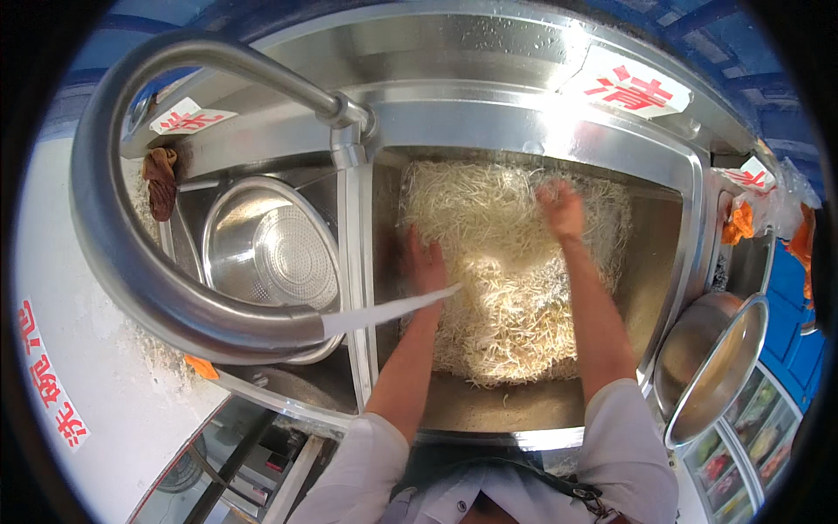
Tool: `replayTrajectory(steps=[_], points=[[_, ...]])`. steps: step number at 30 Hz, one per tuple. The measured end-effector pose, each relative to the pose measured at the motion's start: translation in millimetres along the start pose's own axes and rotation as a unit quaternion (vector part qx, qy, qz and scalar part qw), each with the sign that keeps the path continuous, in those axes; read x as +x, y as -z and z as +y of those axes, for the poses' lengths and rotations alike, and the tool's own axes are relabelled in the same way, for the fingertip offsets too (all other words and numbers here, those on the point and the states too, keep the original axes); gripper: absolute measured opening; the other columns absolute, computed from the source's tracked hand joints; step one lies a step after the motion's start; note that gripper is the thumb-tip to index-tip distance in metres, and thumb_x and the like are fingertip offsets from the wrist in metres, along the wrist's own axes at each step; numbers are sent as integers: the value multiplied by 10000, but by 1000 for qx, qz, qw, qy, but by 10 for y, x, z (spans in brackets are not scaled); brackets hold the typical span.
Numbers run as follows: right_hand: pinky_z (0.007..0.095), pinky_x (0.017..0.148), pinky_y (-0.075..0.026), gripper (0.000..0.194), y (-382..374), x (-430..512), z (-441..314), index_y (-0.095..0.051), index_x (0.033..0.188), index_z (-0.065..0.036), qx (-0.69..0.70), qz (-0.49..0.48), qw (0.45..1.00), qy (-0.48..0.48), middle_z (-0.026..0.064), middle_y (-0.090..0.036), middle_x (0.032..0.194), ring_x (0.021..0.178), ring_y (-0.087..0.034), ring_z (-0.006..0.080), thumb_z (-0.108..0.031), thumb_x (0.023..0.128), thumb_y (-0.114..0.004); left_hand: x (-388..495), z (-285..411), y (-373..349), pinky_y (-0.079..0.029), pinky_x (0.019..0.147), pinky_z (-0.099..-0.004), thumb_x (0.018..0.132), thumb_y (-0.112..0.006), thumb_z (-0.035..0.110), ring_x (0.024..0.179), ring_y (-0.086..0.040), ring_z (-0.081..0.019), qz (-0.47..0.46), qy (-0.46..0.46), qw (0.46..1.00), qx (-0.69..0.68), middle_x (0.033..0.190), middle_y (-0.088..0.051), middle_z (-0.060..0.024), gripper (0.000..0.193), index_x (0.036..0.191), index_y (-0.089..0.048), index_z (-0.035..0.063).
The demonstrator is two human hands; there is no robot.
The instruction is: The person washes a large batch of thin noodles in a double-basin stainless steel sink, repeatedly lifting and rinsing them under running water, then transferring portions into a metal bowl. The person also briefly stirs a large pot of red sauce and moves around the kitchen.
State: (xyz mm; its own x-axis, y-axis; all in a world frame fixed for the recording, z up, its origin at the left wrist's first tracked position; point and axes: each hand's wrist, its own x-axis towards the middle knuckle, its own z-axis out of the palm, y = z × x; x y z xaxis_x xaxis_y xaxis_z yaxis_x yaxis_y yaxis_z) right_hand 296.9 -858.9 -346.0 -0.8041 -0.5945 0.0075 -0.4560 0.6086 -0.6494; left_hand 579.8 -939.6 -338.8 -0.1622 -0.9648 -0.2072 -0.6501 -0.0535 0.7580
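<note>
A large mass of pale bean sprouts [517, 314] lies in the middle basin of a stainless steel sink [504, 412], apparently in water. My left hand [427, 262] is at the left edge of the sprouts, fingers apart, with nothing seen in it. Over the far right part of the mass, my right hand [562, 208] is blurred and touches the sprouts. Whether its fingers hold any I cannot tell. A stream of water [393, 311] runs from the thick curved faucet [105, 196] and lands close to my left wrist.
A perforated steel colander [288, 249] sits tilted in the left basin. To the right, a steel bowl [704, 367] leans outside the rim. A brown cloth [160, 183] hangs at the left; orange cloths [740, 223] and a clear plastic bag [789, 190] are at the right.
</note>
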Motion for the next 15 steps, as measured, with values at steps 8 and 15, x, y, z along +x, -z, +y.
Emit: replayTrajectory(steps=[8, 15], points=[[450, 967, -426, 677, -54, -1263, -1119, -549, 1278, -15, 173, -281, 931, -159, 274, -500, 1283, 1180, -511, 402, -475, 800, -687, -430, 308, 14, -428, 894, -356, 939, -574, 434, 1068, -506, -156, -162, 394, 805, -413, 1160, -576, -91, 547, 1284, -506, 15], [428, 921, -455, 490, 1106, -2053, -1655, -599, 1194, -31, 215, -149, 960, -100, 238, -535, 1176, 1117, -540, 366, -340, 825, -692, -1456, 1425, 771, -463, 788, -318, 906, -637, 351, 931, -561, -182, -63, 374, 836, -397, 1058, -604, -129, 500, 1152, -524, -70]])
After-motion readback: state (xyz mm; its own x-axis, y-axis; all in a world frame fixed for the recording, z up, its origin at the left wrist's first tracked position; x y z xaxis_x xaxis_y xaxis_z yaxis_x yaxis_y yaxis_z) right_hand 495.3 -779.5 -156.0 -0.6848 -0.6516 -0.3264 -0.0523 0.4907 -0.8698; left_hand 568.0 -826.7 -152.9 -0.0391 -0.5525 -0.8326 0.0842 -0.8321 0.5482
